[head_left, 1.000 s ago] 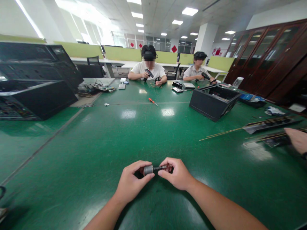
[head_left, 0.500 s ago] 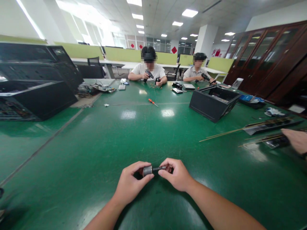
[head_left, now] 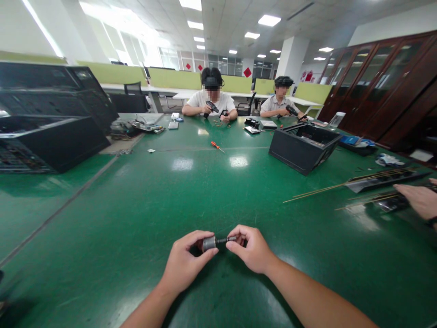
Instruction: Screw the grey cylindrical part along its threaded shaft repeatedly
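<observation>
Low over the green table (head_left: 153,200), my two hands hold what looks like a small motor (head_left: 209,243), a grey metal cylinder with a dark, thin shaft. My left hand (head_left: 187,257) grips the cylinder between thumb and fingers. On the other end, my right hand (head_left: 251,249) pinches the tip of the shaft (head_left: 231,239). The cylinder lies roughly level, its shaft pointing right. My fingers cover part of both ends.
Black computer cases (head_left: 82,141) stand at left; another case (head_left: 303,146) is right of centre. An orange screwdriver (head_left: 215,146) lies mid-table. Thin rods (head_left: 317,190) stretch across the right. Two people (head_left: 212,102) sit opposite with power drills. Another person's hand (head_left: 418,198) reaches in at right.
At the right edge, the other person's hand has come further into view and moved slightly left. My own hands and the motor stay nearly still.
</observation>
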Motion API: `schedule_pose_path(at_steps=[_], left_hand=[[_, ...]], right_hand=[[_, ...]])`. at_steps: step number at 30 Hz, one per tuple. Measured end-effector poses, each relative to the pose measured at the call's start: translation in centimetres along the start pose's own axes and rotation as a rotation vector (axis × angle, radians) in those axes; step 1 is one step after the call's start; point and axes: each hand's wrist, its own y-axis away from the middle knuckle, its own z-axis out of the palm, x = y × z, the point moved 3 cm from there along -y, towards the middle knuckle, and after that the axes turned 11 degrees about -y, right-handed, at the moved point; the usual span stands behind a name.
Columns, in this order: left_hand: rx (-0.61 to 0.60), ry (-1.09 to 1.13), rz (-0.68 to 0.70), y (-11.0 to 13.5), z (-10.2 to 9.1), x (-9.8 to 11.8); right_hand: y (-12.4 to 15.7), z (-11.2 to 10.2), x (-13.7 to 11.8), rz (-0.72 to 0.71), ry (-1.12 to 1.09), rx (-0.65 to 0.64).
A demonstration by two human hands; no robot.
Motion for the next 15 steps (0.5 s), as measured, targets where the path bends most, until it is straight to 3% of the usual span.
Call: schedule_pose_path(at_steps=[15], left_hand=[[-0.012,0.018,-0.02,0.09,0.0,-0.18]], right_hand=[[0.03,-0.09,0.34,-0.013,-0.055,0.007]])
